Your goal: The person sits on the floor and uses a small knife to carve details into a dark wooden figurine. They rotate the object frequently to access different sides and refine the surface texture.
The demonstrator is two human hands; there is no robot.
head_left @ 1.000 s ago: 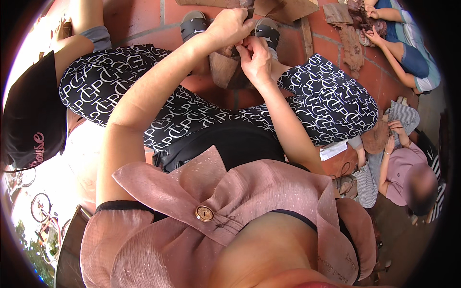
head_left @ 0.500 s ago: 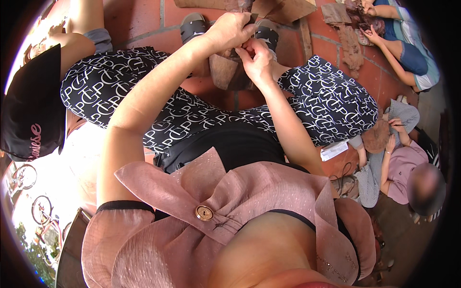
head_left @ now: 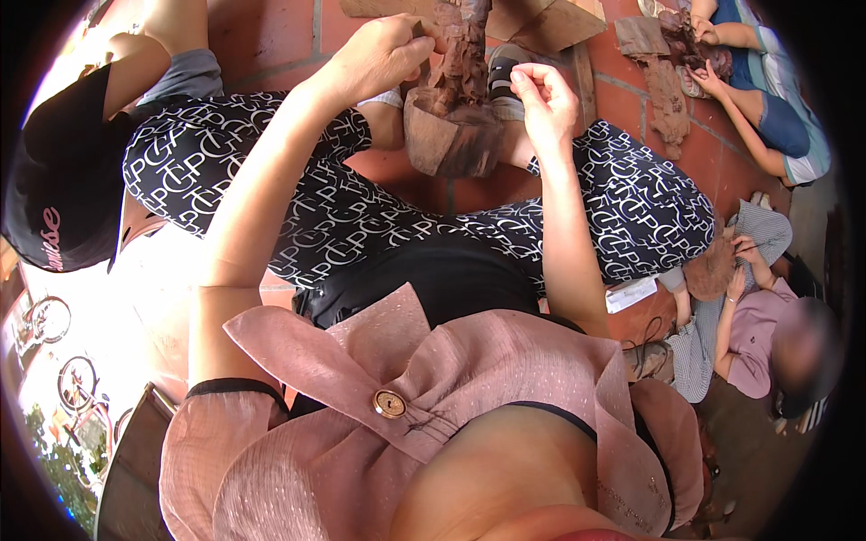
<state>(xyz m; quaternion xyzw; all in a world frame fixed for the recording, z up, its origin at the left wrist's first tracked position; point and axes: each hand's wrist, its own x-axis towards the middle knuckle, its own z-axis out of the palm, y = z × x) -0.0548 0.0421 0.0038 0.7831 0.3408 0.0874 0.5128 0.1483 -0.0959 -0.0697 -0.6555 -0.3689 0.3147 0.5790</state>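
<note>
L hand (head_left: pixel 383 59) is at the upper L side of the carving (head_left: pixel 465 54), fingers curled in; thumb side partly hidden, so can't tell if it's gripping or touching anything. R hand (head_left: pixel 547 106) is off to the R, apart from the carving, palm side half turned in, fingers bent w/ thumb & forefinger tips close together; can't tell if there's anything small btwn them.

Carving is brown wood, btwn the person's feet over the red tile floor (head_left: pixel 271 41): chunky block end nearest the person, narrow knobbly part running away to the top edge, cut off there. Can't tell if it's upright or leaning. Dark sandal (head_left: pixel 505 86) just behind it on the R; brown boards (head_left: pixel 550 25) beyond, nr the top edge.

Upper R: co-worker in blue shorts (head_left: pixel 774 117), both hands on a dark reddish piece, w/ a rough wood slab (head_left: pixel 667 113) on the floor nearby. Lower R: 2nd co-worker, pink top (head_left: pixel 760 338), hands by a roundish brown piece (head_left: pixel 710 269); white paper (head_left: pixel 631 294) nr it. Far L: person in black, grey shorts (head_left: pixel 185 74). Lower L: bikes (head_left: pixel 78 383) in bright light.
</note>
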